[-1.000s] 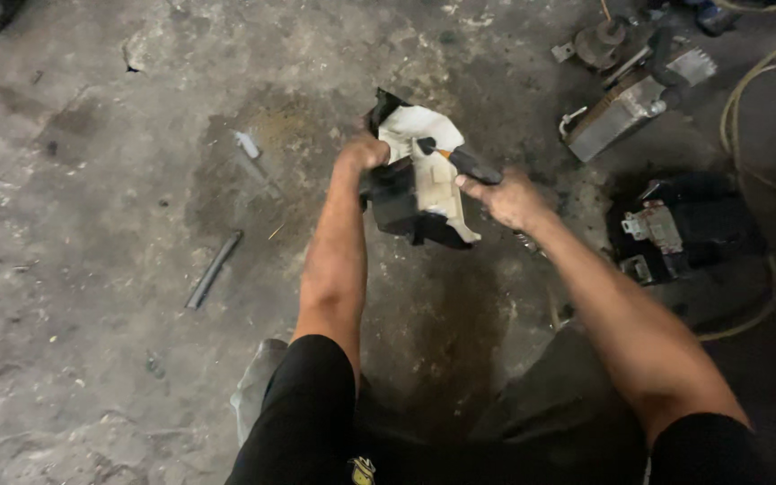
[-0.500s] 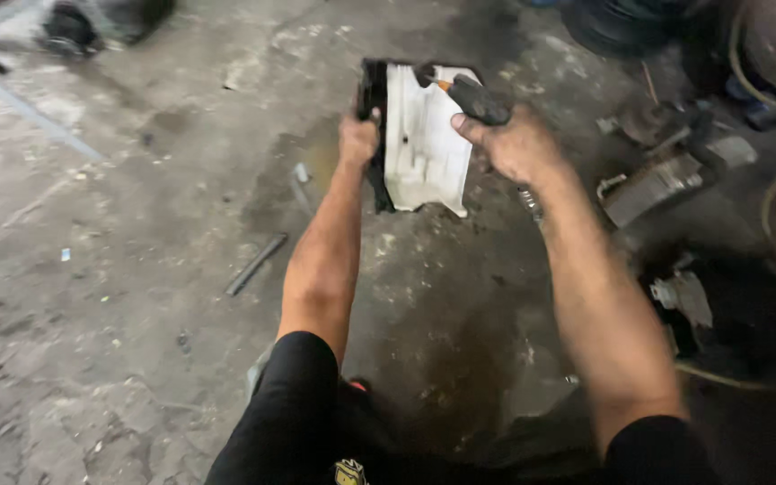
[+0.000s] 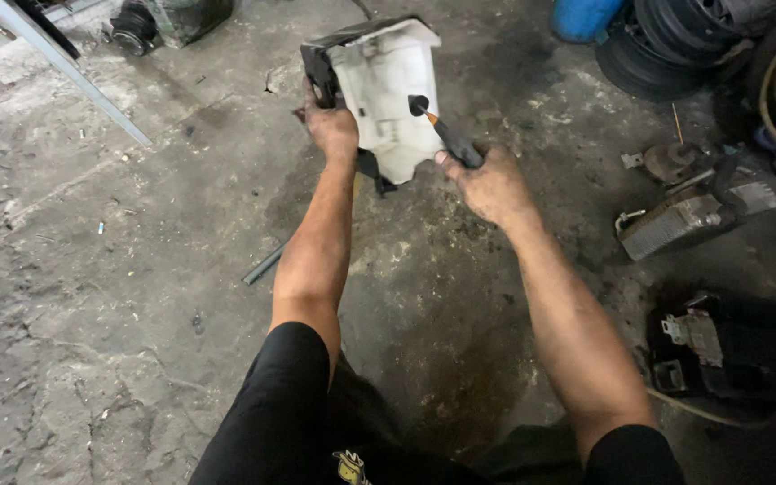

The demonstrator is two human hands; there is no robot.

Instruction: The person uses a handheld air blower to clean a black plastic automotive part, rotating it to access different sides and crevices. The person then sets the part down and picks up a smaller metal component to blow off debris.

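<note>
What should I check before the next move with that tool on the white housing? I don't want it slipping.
1. Left hand grips the white housing at its black edge: ok.
2. Right hand closed around the screwdriver handle: ok.
3. Tool tip seated in the dark hole on the housing face: cannot tell, too small.
4. Housing supported from beneath: not ok, it is held up off the concrete floor.
5. Left fingers out of the tool's line: ok, they sit at the far edge.
</note>
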